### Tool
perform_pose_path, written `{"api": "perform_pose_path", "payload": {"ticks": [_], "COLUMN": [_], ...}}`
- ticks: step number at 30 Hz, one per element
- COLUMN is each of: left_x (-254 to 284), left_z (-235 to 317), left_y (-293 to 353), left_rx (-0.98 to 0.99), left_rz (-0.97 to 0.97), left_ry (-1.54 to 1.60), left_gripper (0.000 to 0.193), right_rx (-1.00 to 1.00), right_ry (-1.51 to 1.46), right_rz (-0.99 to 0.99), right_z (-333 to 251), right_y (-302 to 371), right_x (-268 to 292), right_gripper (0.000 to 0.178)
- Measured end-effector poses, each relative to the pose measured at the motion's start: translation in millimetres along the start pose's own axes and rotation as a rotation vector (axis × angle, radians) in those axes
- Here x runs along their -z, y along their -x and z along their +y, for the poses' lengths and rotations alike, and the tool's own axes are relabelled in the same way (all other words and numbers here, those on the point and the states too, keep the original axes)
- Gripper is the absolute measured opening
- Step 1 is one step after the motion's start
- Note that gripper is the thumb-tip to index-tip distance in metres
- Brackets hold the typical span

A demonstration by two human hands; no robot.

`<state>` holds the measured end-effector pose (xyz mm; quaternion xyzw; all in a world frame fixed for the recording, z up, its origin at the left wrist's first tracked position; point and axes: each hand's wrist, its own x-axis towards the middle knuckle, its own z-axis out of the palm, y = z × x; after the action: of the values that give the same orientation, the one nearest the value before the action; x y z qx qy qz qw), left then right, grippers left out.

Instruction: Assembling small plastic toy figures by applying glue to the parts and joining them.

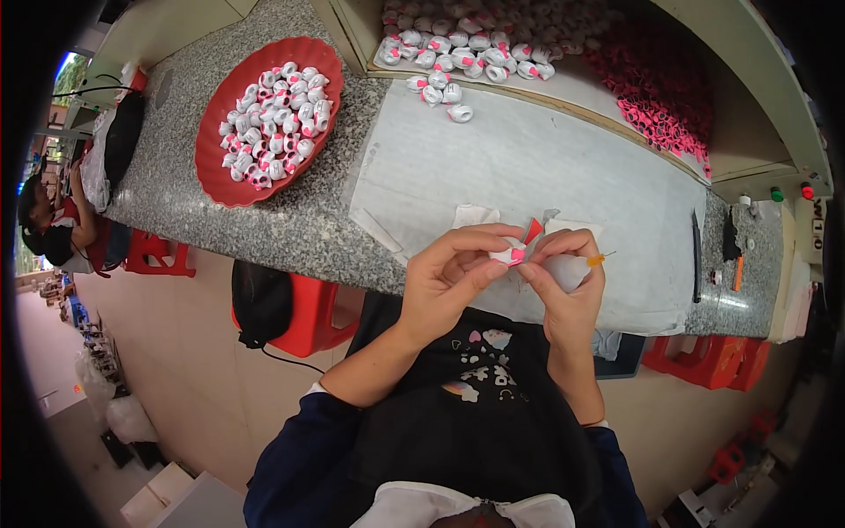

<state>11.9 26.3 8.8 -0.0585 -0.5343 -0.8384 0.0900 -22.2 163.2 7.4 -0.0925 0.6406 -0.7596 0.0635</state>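
Note:
Above the papered bench my two hands meet in front of me. My left hand [451, 280] pinches a small white-and-pink plastic piece [509, 256] between thumb and fingertips. My right hand [568, 286] is closed round a small translucent squeeze bottle [572, 274] with an orange needle tip [597, 260] pointing away to the right. That hand's thumb and index finger also reach the white-and-pink piece; whether they grip it I cannot tell. Just beyond the fingertips shows a red cone-shaped thing [533, 231], partly hidden. Folded white cloth or paper [476, 215] lies behind my hands.
A red scalloped bowl [211, 167] of similar white-and-pink pieces stands at left. Across the back, a shelf holds more white pieces [480, 41] and a heap of pink parts [656, 119]. A black stick-like tool [696, 255] lies at right. Red stools [310, 308] stand below; another person sits far left.

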Motion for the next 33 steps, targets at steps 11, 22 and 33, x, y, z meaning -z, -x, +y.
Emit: {"api": "perform_pose_path", "payload": {"ticks": [11,22,33], "left_x": [6.6,4.2,11.1], "left_z": [-1.4,-0.9,-1.7], "left_y": [4.3,4.3,7.7], "left_rx": [0.092,0.029,0.082], "left_rz": [-0.051,-0.045,-0.175], "left_ry": [0.075,-0.127,0.053], "left_gripper": [0.024,0.023,0.028], "right_rx": [-0.12,-0.2,-0.245], "right_ry": [-0.168,-0.125,-0.102], "right_rz": [-0.11,-0.084,-0.103], "right_z": [-16.3,-18.5,-20.4], "right_y": [3.3,7.6,13.4], "right_x": [-9.3,-2.6,-1.0], "right_gripper": [0.03,0.024,0.023]}}
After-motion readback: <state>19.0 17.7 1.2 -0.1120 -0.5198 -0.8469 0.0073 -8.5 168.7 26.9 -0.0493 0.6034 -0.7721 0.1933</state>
